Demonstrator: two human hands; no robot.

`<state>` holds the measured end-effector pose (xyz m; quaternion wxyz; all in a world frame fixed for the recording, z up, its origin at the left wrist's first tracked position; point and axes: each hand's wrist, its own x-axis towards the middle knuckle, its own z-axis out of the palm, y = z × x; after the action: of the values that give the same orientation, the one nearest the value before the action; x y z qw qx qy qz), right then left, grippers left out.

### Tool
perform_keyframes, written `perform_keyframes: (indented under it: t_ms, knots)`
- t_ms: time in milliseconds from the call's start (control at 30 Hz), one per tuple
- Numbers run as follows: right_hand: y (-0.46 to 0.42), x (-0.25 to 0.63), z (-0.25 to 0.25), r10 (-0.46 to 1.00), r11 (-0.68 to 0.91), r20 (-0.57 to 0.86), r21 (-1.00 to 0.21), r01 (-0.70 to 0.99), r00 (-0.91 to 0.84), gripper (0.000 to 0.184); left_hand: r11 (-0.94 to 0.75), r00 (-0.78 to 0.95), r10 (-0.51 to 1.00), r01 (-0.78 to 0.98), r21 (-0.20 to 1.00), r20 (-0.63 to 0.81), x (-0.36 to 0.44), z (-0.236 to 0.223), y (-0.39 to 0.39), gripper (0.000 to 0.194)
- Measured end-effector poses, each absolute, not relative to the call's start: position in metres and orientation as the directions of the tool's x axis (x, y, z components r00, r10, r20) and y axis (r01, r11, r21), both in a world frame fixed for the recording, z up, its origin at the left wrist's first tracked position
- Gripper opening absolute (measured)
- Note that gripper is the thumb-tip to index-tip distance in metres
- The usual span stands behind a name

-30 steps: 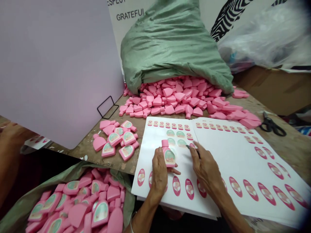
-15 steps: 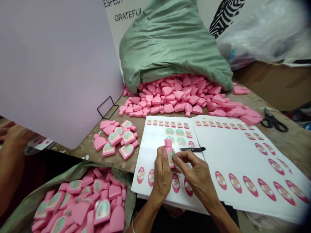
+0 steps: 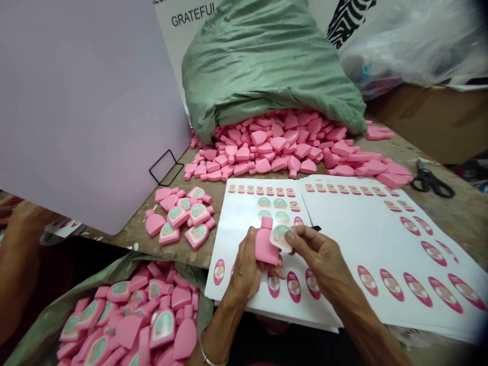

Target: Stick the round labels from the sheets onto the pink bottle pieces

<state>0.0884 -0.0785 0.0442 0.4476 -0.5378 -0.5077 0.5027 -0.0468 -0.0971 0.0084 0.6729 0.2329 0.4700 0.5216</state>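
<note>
My left hand [image 3: 247, 264] grips a small pink bottle-shaped piece [image 3: 265, 244], its plain side up, above a white sticker sheet [image 3: 244, 223]. My right hand [image 3: 318, 251] pinches a round green sticker [image 3: 281, 236] against the piece's right edge. A thin dark tool [image 3: 315, 228] lies on the sheet just behind my right fingers, mostly hidden.
A green sack [image 3: 267, 66] spills plain pink pieces [image 3: 282, 150] at the back. Several labelled pieces [image 3: 183, 216] lie left of the sheets, more fill a sack [image 3: 129, 320] below. Scissors [image 3: 432, 180] lie far right. Another person's arm [image 3: 17, 254] is at the left, behind a lilac board [image 3: 87, 101].
My right hand put the dark tool down on the sheet and came to the piece. The piece was turned from its labelled side to its plain side, and a green sticker is now pinched at it.
</note>
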Motion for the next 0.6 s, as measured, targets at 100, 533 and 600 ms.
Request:
perform_keyframes:
  t_ms: [100,533,600]
  knots:
    - [-0.074,0.092,0.052,0.998,-0.063,-0.062,-0.992,0.108,0.017,0.033,0.355,0.066,0.926,-0.494,0.794,-0.373,-0.046,0.011,-0.097,0.062]
    - [-0.082,0.076,0.038,0.995,-0.019,-0.038,-0.980,0.197,-0.092,0.030,0.318,0.109,0.937,-0.660,0.681,-0.332,-0.052,0.028,-0.098,0.050]
    - [-0.083,0.076,0.038,0.996,-0.004,-0.024,-0.974,0.227,-0.088,0.029,0.316,0.103,0.937,-0.658,0.684,-0.335,-0.052,0.029,-0.099,0.050]
